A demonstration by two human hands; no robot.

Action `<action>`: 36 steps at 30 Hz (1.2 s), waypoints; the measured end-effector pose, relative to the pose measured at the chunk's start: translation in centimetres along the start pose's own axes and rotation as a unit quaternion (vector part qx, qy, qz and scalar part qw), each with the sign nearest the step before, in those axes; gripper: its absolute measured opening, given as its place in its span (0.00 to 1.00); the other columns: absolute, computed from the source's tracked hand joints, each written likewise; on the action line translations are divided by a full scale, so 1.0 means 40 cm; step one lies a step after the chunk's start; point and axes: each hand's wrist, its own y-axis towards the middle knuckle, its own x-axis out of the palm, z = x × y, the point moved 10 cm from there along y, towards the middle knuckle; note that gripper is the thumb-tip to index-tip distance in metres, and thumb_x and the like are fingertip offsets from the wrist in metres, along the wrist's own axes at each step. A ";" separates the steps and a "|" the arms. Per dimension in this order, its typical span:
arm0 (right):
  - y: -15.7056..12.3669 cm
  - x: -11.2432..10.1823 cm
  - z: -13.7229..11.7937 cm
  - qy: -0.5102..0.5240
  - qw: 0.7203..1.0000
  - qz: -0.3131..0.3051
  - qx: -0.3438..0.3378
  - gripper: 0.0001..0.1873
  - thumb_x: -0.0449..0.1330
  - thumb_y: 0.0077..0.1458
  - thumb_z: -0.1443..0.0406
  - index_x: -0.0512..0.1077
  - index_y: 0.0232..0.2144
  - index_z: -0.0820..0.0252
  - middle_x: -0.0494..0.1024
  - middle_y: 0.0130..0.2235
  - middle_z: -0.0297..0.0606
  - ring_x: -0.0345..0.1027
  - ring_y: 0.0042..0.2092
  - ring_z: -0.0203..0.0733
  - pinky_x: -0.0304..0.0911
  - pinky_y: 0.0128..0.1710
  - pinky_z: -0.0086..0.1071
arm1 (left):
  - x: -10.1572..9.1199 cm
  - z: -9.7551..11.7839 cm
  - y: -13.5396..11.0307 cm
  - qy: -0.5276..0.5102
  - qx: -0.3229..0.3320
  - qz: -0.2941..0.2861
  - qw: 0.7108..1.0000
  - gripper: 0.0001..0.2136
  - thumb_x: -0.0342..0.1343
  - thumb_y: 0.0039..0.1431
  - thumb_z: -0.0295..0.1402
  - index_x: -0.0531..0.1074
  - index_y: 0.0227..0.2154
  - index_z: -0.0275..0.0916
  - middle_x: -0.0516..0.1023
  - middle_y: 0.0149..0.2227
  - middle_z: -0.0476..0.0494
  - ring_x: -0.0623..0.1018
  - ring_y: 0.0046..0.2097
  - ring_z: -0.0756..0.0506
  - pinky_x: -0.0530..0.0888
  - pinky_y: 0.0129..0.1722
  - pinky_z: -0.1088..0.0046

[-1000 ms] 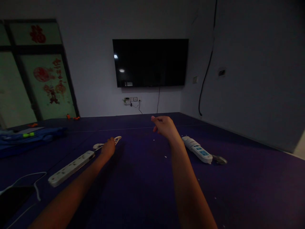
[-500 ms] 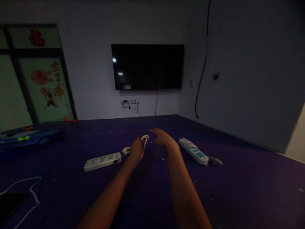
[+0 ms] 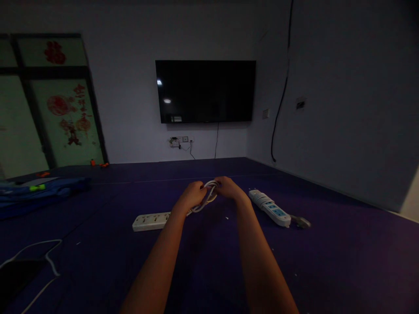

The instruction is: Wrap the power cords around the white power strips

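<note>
A looped white power cord [image 3: 209, 196] is stretched between my hands above the purple floor. My left hand [image 3: 194, 193] pinches the loops from the left side. On the right side my right hand [image 3: 228, 188] has its fingers closed on the same loops. The cord runs back to a white power strip [image 3: 150, 221] lying at the left, its right end hidden behind my left forearm. To the right of my right hand lies a second white power strip [image 3: 275, 212] with blue sockets; its own cord is wrapped around its far end.
A dark device [image 3: 19, 274] with a white cable [image 3: 52, 261] lies at the near left. Blue fabric [image 3: 62, 189] is at the far left. White scraps dot the purple floor [image 3: 209, 270]. A television [image 3: 206, 91] hangs on the back wall.
My right hand has closed from an outstretched reach onto the cord loops. My left hand has shifted slightly right and up, and the left power strip has slid right and turned a little.
</note>
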 end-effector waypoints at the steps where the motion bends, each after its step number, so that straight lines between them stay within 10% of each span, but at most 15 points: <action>1: 0.000 -0.003 -0.002 0.000 1.000 0.006 -0.001 0.05 0.58 0.46 0.71 0.75 0.27 0.63 0.78 0.28 0.37 0.69 0.31 0.37 0.55 0.27 0.24 | -0.007 -0.001 -0.006 -0.010 0.011 -0.012 1.000 0.18 0.44 0.60 0.44 0.73 0.31 0.34 0.78 0.31 0.41 0.76 0.31 0.47 0.67 0.28 0.75; 5: -0.002 -0.026 0.004 -0.001 0.999 0.036 0.005 0.06 0.56 0.46 0.73 0.73 0.26 0.63 0.76 0.27 0.36 0.67 0.30 0.35 0.54 0.27 0.24 | -0.055 -0.051 -0.027 -0.072 0.015 -0.054 0.996 0.29 0.33 0.62 0.51 0.74 0.39 0.36 0.79 0.38 0.42 0.77 0.38 0.46 0.69 0.34 0.75; 8: -0.006 -0.058 0.023 0.000 0.998 0.066 0.018 0.06 0.55 0.47 0.73 0.72 0.26 0.62 0.75 0.26 0.36 0.66 0.29 0.35 0.54 0.27 0.24 | -0.099 -0.184 -0.039 0.000 -0.104 -0.053 0.993 0.30 0.28 0.63 0.49 0.67 0.51 0.37 0.76 0.48 0.41 0.76 0.47 0.46 0.70 0.41 0.73; 12: -0.015 -0.106 0.047 0.001 0.993 0.111 0.039 0.06 0.54 0.50 0.71 0.71 0.26 0.62 0.74 0.25 0.36 0.66 0.29 0.36 0.53 0.28 0.24 | -0.098 -0.325 -0.060 0.102 -0.194 -0.078 0.973 0.32 0.65 0.37 0.39 0.69 0.49 0.36 0.70 0.55 0.31 0.69 0.56 0.34 0.67 0.49 0.65; 15: -0.022 -0.131 0.051 -0.001 0.990 0.134 0.047 0.06 0.55 0.50 0.70 0.71 0.26 0.62 0.74 0.25 0.36 0.66 0.29 0.36 0.53 0.28 0.25 | -0.042 -0.375 -0.071 0.125 -0.218 -0.133 0.959 0.35 0.69 0.22 0.28 0.73 0.43 0.41 0.73 0.52 0.35 0.73 0.52 0.34 0.69 0.46 0.65; 26: -0.053 -0.188 0.007 -0.067 0.965 0.234 0.102 0.07 0.56 0.53 0.63 0.74 0.29 0.59 0.77 0.28 0.39 0.70 0.33 0.41 0.50 0.27 0.28 | 0.021 -0.305 -0.088 0.077 -0.190 -0.193 0.960 0.15 0.68 0.29 0.37 0.70 0.20 0.38 0.79 0.28 0.42 0.77 0.35 0.40 0.71 0.32 0.69; 36: -0.044 -0.162 -0.048 -0.061 0.966 0.223 0.112 0.08 0.57 0.53 0.63 0.75 0.31 0.59 0.78 0.31 0.44 0.71 0.36 0.44 0.53 0.30 0.29 | 0.118 -0.234 -0.115 0.060 -0.252 -0.237 0.936 0.20 0.67 0.33 0.46 0.71 0.25 0.36 0.77 0.23 0.35 0.77 0.26 0.36 0.72 0.25 0.61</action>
